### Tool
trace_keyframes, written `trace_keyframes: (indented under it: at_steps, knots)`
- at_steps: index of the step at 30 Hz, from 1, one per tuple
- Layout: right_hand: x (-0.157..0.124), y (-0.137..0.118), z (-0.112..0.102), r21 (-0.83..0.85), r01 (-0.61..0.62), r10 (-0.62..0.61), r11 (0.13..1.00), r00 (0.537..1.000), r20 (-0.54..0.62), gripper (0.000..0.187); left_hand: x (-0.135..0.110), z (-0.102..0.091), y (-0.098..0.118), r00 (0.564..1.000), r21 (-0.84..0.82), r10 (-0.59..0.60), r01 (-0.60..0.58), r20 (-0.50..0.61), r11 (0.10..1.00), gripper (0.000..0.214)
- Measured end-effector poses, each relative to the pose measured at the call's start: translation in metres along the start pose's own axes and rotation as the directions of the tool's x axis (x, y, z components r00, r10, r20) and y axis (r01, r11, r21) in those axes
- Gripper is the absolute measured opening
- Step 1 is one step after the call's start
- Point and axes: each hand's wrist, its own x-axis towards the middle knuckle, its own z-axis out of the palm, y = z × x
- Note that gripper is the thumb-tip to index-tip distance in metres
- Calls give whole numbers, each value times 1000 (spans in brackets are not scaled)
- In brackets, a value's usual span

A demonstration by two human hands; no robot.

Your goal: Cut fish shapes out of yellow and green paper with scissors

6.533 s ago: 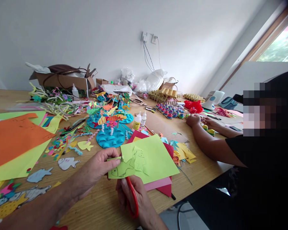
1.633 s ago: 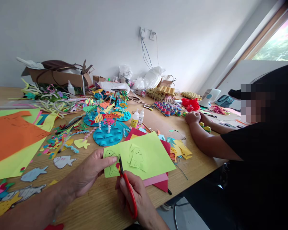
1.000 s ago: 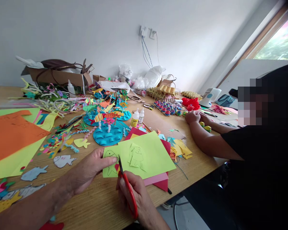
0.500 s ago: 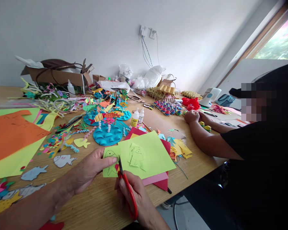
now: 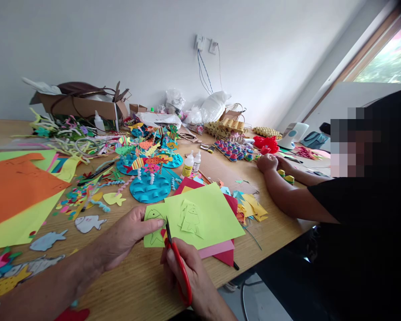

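My left hand (image 5: 130, 232) pinches a small piece of light green paper (image 5: 150, 240) with a fish outline drawn on it, thumb on top. In my right hand (image 5: 190, 272) is a pair of scissors (image 5: 183, 274) with red handles and dark blades. The blade tips point up beside the right edge of the paper piece. A larger light green sheet (image 5: 220, 214) lies just beyond, with small cut green pieces (image 5: 191, 218) on it that also carry a fish drawing. Red and pink sheets (image 5: 217, 250) stick out beneath it.
Blue round bases (image 5: 149, 191) with paper fish stand beyond my hands, near two glue bottles (image 5: 187, 166). Cut paper fish (image 5: 48, 240) and an orange sheet (image 5: 20, 191) lie left. Paper scraps (image 5: 252, 207) lie right. At the right sits another person (image 5: 364, 249), forearms on the table.
My hands, the scissors and the paper piece stay almost in place. The other person's head has shifted slightly.
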Motion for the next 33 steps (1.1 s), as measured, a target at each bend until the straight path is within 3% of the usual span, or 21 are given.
trace_keyframes:
  at_steps: [13,26,33]
  knots:
    - [-1,12,-1,-50,1,-1,999,1000,-9,50,1,-3,-4,1000,-10,22,-22,15,1000,23]
    - [0,12,-3,-98,-4,3,995,1000,-14,48,-1,-3,6,998,60,-36,39,-53,997,18]
    - [0,17,-4,-128,-1,-2,992,1000,-23,47,-2,-7,7,997,72,-76,78,-19,994,21]
